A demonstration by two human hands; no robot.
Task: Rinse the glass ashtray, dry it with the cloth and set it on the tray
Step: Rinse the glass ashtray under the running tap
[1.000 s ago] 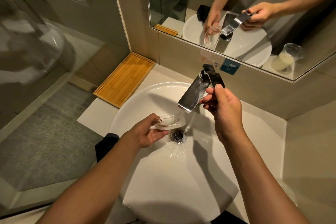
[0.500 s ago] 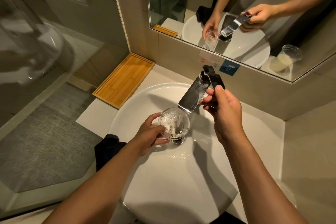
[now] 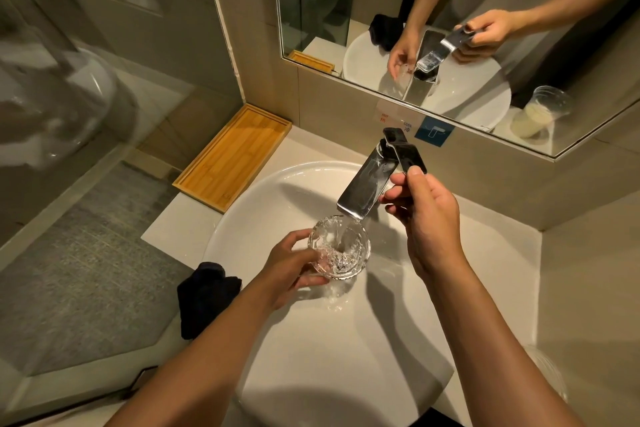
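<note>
My left hand point(image 3: 289, 265) grips the round glass ashtray point(image 3: 341, 248) by its left rim and holds it mouth-up over the white basin point(image 3: 242, 218). Water runs from the chrome faucet spout point(image 3: 365, 189) into the ashtray and splashes inside it. My right hand point(image 3: 424, 218) pinches the faucet's dark lever handle point(image 3: 405, 151). A dark cloth point(image 3: 206, 296) lies crumpled on the counter at the basin's left edge. The bamboo tray point(image 3: 235, 154) rests on the counter in the far left corner.
A mirror point(image 3: 450, 28) covers the wall behind the faucet and reflects both hands and a plastic cup with pale liquid. A glass shower partition point(image 3: 69, 114) stands left of the counter. Beige counter point(image 3: 502, 253) surrounds the basin on the right.
The ashtray went from tilted on its side under the spout to held level and mouth-up, catching the stream. My right hand has stayed on the lever.
</note>
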